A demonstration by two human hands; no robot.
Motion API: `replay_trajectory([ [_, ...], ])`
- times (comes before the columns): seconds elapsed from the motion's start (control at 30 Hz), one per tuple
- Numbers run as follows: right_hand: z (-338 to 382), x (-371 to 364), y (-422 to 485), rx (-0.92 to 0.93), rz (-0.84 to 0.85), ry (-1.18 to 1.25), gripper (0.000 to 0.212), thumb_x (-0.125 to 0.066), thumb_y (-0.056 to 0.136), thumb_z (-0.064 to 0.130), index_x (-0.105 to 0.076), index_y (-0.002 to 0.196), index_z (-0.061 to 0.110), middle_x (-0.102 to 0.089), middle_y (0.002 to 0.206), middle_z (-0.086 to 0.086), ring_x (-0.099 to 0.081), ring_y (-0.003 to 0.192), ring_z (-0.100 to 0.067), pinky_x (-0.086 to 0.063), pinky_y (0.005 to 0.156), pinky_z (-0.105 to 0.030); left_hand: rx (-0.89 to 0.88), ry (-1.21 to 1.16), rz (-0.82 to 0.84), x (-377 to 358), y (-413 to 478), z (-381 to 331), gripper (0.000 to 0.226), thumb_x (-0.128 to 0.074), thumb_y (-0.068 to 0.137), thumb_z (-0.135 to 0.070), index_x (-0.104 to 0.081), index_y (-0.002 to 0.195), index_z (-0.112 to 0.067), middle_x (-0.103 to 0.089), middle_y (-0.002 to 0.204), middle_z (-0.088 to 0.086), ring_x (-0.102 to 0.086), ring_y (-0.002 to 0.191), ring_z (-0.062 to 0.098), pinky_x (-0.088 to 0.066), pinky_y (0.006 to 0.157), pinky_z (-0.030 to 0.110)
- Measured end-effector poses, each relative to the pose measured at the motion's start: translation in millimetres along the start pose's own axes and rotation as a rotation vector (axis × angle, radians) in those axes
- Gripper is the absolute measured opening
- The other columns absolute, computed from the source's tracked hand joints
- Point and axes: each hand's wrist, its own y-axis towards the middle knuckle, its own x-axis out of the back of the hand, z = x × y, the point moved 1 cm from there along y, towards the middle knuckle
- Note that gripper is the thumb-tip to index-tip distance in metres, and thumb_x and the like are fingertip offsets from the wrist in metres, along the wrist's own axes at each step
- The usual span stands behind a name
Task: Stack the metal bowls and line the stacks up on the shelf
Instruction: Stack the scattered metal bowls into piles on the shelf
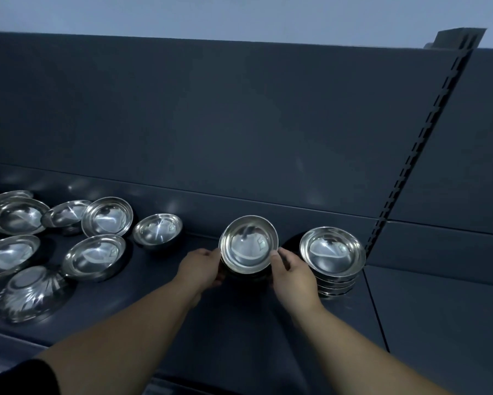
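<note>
Bare forearms reach forward over the dark shelf (239, 323), whose back panel (211, 124) and slotted upright (416, 143) rise behind. Loose metal bowls (97, 255) crowd its left end, with an overturned bowl (28, 295) nearest the edge. A finished stack (333, 252) stands by the upright. Just beside it, the left hand (202, 267) and right hand (292, 276) grip a second stack (248, 246) by its sides, fingers curled round it.
</note>
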Motion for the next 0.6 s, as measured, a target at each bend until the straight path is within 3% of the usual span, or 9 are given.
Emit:
replay_trajectory([
  [0.1,-4,-1,2,0.001,-0.020,-0.028,0.035,-0.051,0.099,0.037,-0.068,0.121,0.015,-0.072,0.105,-0.002,-0.065,0.099,-0.017,-0.047,0.089,-0.027,-0.034,0.014,-0.027,-1,-3,0,0.029,-0.055,0.094,-0.031,-0.063,0.092,-0.004,-0.070,0.082,0.013,-0.065,0.068,0.021,-0.056,0.063,0.031],
  [0.17,-6,-2,6,-0.020,-0.033,-0.025,0.034,-0.052,0.098,0.037,-0.074,0.102,0.012,-0.074,0.090,-0.005,-0.067,0.088,-0.022,-0.051,0.083,-0.031,-0.054,0.038,-0.048,-1,-4,-1,0.032,-0.055,0.094,-0.035,-0.063,0.092,-0.004,-0.071,0.083,0.012,-0.067,0.072,0.022,-0.057,0.067,0.033],
  [0.27,-4,-1,10,-0.033,-0.062,-0.040,0.043,-0.052,0.098,0.039,-0.069,0.075,0.006,-0.073,0.074,-0.011,-0.068,0.075,-0.026,-0.053,0.076,-0.037,-0.078,0.080,-0.067,-1,-5,-1,0.037,-0.053,0.094,-0.040,-0.063,0.091,-0.004,-0.071,0.081,0.012,-0.069,0.075,0.024,-0.060,0.071,0.036],
  [0.47,-8,-5,5,-0.074,-0.085,0.004,0.047,-0.043,0.090,0.055,-0.062,0.078,0.014,-0.071,0.073,-0.006,-0.068,0.077,-0.028,-0.055,0.079,-0.042,-0.082,0.132,-0.083,1,-9,-3,0.043,-0.049,0.095,-0.047,-0.062,0.092,-0.006,-0.071,0.079,0.010,-0.069,0.071,0.024,-0.060,0.076,0.040],
  [0.53,-13,-3,-7,-0.091,-0.061,-0.047,0.035,-0.046,0.095,0.040,-0.056,0.076,0.012,-0.065,0.073,-0.005,-0.062,0.080,-0.029,-0.047,0.075,-0.034,-0.093,0.169,-0.085,5,-11,1,0.046,-0.046,0.095,-0.050,-0.063,0.090,-0.007,-0.071,0.082,0.010,-0.069,0.076,0.025,-0.060,0.076,0.039],
  [0.6,-23,-2,-19,-0.049,0.031,-0.230,0.021,-0.051,0.095,0.025,-0.058,0.077,0.016,-0.066,0.078,-0.002,-0.062,0.084,-0.025,-0.045,0.075,-0.032,-0.158,0.366,-0.109,13,-11,8,0.048,-0.043,0.095,-0.052,-0.062,0.086,-0.009,-0.069,0.085,0.006,-0.068,0.087,0.026,-0.055,0.081,0.034],
])
